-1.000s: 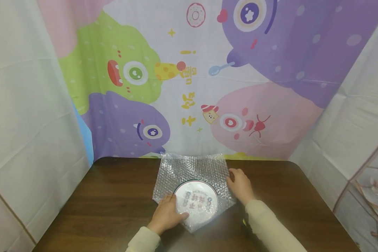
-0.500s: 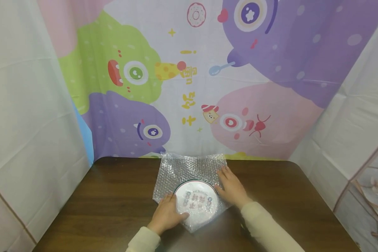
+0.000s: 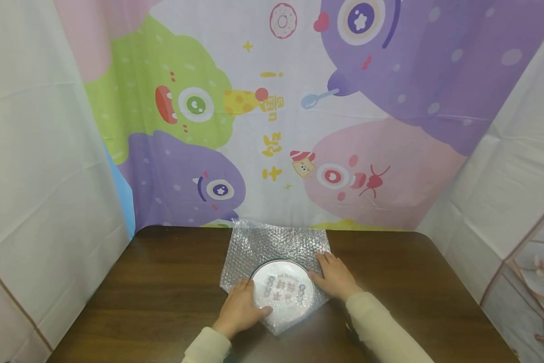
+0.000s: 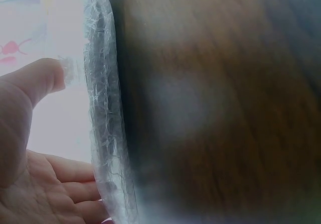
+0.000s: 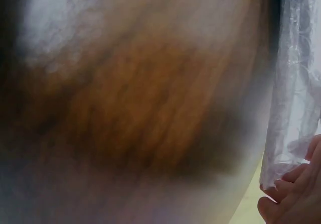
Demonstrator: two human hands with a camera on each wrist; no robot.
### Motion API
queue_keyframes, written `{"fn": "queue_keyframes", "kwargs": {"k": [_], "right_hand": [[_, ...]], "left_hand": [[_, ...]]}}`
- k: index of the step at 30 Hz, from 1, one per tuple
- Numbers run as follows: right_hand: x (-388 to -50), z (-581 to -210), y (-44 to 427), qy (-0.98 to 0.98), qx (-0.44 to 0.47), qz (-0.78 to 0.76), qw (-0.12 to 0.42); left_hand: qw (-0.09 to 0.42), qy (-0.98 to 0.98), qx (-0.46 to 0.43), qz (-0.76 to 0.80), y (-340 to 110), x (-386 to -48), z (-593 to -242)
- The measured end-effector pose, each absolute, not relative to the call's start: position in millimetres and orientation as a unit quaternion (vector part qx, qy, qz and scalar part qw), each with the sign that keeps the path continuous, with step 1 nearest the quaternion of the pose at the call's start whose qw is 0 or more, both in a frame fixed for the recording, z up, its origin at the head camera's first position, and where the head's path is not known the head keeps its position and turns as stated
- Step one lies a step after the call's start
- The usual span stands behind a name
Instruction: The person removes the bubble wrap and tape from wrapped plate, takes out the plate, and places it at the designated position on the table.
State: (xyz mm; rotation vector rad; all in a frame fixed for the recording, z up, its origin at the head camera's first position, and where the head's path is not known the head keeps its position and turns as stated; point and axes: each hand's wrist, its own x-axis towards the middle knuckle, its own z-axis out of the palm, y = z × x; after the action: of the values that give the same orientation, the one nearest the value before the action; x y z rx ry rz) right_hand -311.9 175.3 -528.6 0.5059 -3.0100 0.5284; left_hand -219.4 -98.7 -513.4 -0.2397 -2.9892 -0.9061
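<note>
A white round plate point(image 3: 283, 292) with a dark rim and printed figures lies on the table, under clear bubble wrap point(image 3: 272, 244). The wrap spreads beyond it toward the back. My left hand point(image 3: 240, 307) rests at the plate's left side, thumb over its near left part and fingers along the edge. In the left wrist view the thumb point(image 4: 47, 78) presses the wrapped top while straight fingers reach the wrap's edge. My right hand point(image 3: 337, 277) lies on the wrap just right of the plate, fingers extended. Its fingertips touch the wrap's edge in the right wrist view.
The dark wooden table point(image 3: 163, 282) extends to both sides. A cartoon-printed curtain point(image 3: 272, 126) hangs right behind it, touching the wrap's far edge. Pale cloth hangs at left and right. A small dark item, mostly hidden, lies beneath my right sleeve point(image 3: 380, 322).
My right hand has come left from the wrap's right edge onto the wrap beside the plate, then shifted slightly back toward me. My left hand and the plate have stayed in place.
</note>
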Motion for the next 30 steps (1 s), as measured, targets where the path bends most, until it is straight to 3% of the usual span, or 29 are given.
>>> {"fn": "queue_keyframes", "kwargs": {"k": [13,30], "right_hand": [[-312.3,-532.9,177.2,-0.971,0.148,0.189,-0.012],[-312.3,-525.7,178.1,-0.959,0.16,0.23,0.032]], "left_hand": [[0.009,-0.953,-0.076,-0.292,-98.7,-218.5,-511.6],[0.014,-0.952,-0.077,-0.295,-98.8,-217.8,-514.2]]}}
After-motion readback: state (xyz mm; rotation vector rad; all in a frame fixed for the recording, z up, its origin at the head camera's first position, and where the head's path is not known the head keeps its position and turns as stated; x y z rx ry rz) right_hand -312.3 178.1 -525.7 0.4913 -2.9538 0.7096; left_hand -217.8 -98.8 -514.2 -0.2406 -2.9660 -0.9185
